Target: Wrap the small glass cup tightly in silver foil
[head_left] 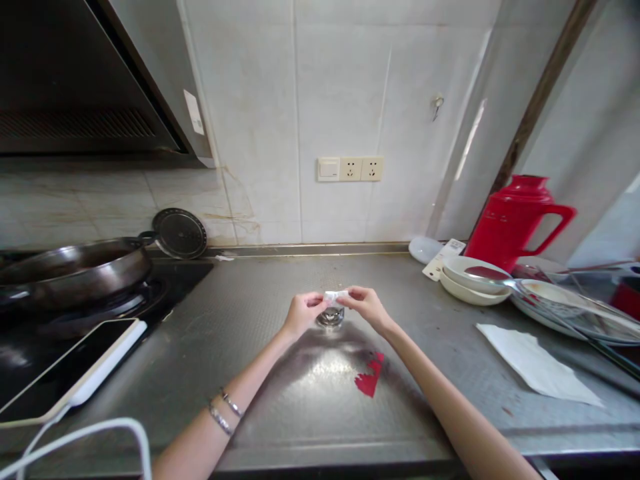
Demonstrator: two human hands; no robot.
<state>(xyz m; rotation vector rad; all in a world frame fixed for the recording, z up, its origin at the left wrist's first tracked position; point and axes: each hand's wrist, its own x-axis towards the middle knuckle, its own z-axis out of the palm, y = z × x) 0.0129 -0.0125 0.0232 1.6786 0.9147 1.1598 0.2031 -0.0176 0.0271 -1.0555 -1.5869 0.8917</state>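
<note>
A small white piece, like paper or tissue, is stretched between my two hands above the middle of the steel counter. My left hand pinches its left end with thumb and finger. The right end is pinched by my right hand. Just below the piece, a small round shiny metal or glass item rests on the counter, its top partly covered. A torn red scrap lies nearer the front, to the right of that item.
On the left are a steel pan on the stove and a white-edged phone with a white cable. A red thermos, stacked bowls, plates with utensils, and a white napkin occupy the right side.
</note>
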